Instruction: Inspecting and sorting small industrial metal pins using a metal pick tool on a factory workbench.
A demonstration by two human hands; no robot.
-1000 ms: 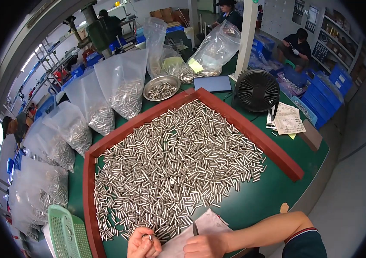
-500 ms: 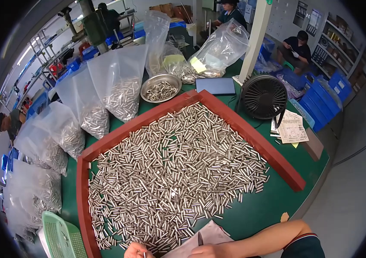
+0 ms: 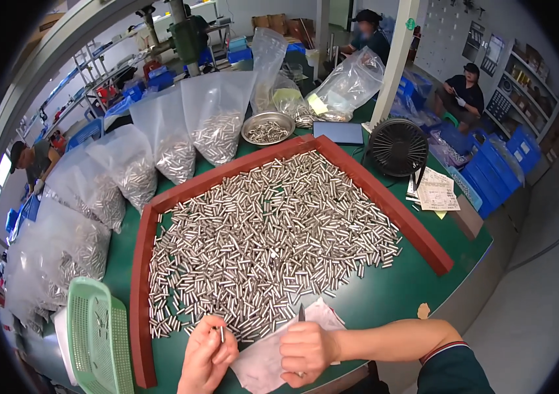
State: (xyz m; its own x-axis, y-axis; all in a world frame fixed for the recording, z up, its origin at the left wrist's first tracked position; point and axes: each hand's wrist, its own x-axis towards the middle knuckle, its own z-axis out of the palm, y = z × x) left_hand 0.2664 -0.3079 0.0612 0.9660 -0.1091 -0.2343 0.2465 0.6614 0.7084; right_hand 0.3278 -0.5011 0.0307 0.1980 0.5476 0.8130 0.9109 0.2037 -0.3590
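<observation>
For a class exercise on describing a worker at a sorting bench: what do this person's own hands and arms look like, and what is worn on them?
Both the left hand and the right hand are bare, with no gloves, rings or watch visible. The right forearm is uncovered up to a short dark teal sleeve with a thin red and white edge band. The left arm lies mostly outside the picture, so any sleeve there cannot be seen.

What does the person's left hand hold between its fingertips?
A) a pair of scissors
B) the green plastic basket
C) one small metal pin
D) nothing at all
C: the left hand pinches one small metal pin upright between its fingertips, at the near edge of the pile of pins; the green basket lies apart on the table.
</observation>
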